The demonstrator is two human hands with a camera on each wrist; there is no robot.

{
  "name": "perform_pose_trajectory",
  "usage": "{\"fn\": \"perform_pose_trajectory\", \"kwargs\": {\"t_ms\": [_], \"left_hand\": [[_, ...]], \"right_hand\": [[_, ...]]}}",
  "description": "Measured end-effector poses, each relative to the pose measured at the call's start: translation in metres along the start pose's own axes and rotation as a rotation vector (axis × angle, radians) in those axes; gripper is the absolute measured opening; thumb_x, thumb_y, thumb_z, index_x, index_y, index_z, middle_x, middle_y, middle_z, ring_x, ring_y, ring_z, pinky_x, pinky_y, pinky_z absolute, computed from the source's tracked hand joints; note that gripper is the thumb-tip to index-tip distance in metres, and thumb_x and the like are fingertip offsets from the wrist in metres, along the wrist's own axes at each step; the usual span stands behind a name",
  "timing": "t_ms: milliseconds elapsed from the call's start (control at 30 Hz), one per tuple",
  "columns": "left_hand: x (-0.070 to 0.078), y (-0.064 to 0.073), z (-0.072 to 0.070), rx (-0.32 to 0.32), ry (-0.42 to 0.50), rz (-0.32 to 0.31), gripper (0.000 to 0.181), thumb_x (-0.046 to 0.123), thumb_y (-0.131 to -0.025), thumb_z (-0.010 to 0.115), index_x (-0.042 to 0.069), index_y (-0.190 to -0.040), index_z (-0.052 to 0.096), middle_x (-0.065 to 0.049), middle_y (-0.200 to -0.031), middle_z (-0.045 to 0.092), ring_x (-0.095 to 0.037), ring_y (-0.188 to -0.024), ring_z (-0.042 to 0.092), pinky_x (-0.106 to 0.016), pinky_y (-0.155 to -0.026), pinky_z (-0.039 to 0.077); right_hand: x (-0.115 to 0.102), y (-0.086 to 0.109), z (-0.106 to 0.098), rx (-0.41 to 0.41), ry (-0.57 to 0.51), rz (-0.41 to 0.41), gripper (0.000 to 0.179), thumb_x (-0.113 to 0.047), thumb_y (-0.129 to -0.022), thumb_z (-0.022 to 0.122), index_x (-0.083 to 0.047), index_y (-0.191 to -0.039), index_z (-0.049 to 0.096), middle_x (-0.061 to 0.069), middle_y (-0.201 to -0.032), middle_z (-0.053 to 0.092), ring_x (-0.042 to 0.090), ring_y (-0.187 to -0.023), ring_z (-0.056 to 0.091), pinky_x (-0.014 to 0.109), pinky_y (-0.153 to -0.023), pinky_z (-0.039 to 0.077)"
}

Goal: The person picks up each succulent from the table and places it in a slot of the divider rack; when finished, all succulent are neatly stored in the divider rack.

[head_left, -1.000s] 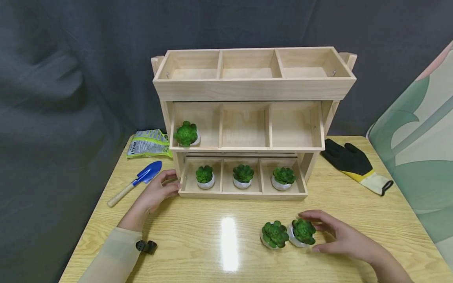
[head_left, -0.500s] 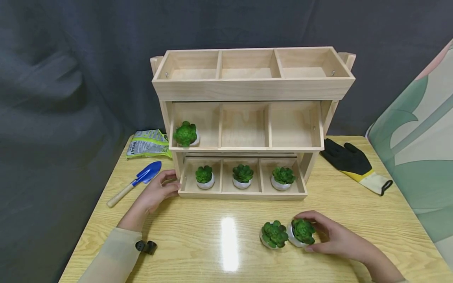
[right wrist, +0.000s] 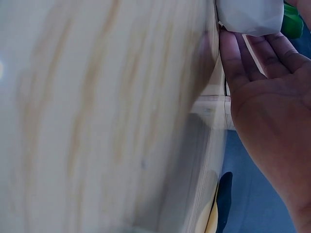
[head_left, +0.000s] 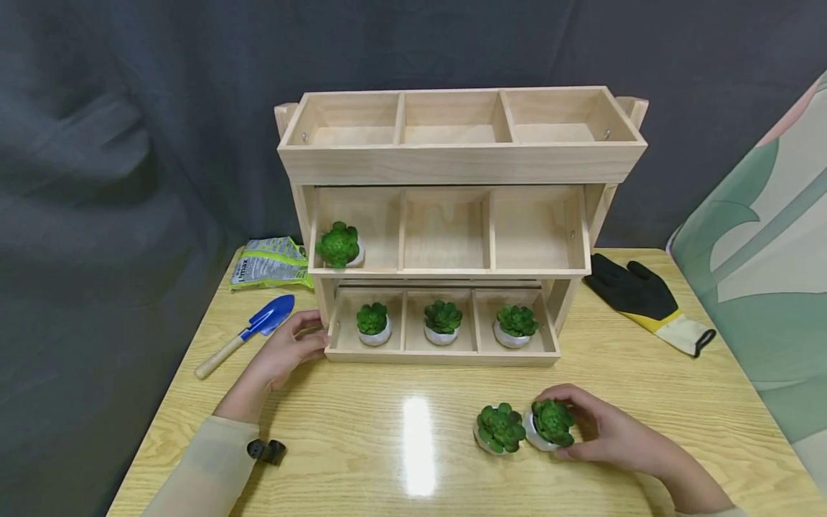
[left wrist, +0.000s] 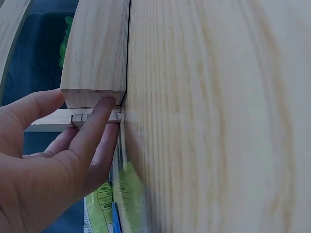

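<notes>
In the head view, my right hand (head_left: pixel 604 434) holds a small potted succulent (head_left: pixel 552 424), thumb at the near side of its white pot and fingers at the far side. The right wrist view has the fingers against that white pot (right wrist: pixel 250 17), which sits on the table. A second potted succulent (head_left: pixel 500 429) stands just left of it. My left hand (head_left: pixel 293 348) touches the left end of a three-tier wooden shelf (head_left: pixel 461 165). Seen from the left wrist, its fairly straight fingers and thumb rest against the bottom tray's end (left wrist: pixel 95 53).
The bottom tier bears three potted succulents, one per compartment; another succulent (head_left: pixel 339 245) sits in the middle tier's left compartment. A blue trowel (head_left: pixel 245 336) and a printed bag (head_left: pixel 271 263) lie left of the shelf. A black work glove (head_left: pixel 646 298) lies at right.
My right hand has moved slightly left and closed in around the potted succulent. The left hand stays at the shelf's end, and the pots have not visibly moved.
</notes>
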State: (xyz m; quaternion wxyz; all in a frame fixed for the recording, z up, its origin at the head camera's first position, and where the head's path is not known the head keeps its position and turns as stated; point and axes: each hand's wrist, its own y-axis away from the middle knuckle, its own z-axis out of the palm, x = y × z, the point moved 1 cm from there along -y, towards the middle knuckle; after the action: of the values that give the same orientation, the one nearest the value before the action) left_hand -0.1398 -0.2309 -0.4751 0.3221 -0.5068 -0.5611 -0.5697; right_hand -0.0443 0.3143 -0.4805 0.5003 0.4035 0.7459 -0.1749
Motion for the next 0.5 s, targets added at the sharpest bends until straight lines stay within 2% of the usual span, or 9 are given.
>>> {"fn": "perform_pose_trajectory", "kwargs": {"t_ms": [300,500], "left_hand": [[-0.0005,0.0003,-0.0005,-0.007,-0.002,0.004,0.068,0.005,-0.106,0.062,-0.001,-0.164,0.028,-0.029,-0.166,0.034,-0.049,-0.151,0.045,-0.040,-0.111,0.060],[-0.0004,0.0001,-0.0009,-0.004,-0.001,0.000,0.067,0.005,-0.106,0.062,-0.001,-0.164,0.028,-0.028,-0.166,0.034,-0.049,-0.151,0.045,-0.039,-0.110,0.060]], "right_hand": [[0.0001,0.0000,-0.0006,0.000,-0.079,0.006,0.065,-0.011,-0.091,0.083,-0.014,-0.148,0.051,0.001,-0.145,0.058,-0.001,-0.128,0.055,0.008,-0.105,0.041],[-0.0010,0.0017,-0.0022,0.042,-0.065,-0.025,0.065,-0.005,-0.090,0.082,-0.012,-0.147,0.052,-0.007,-0.142,0.058,-0.001,-0.125,0.056,0.007,-0.103,0.043]]}}
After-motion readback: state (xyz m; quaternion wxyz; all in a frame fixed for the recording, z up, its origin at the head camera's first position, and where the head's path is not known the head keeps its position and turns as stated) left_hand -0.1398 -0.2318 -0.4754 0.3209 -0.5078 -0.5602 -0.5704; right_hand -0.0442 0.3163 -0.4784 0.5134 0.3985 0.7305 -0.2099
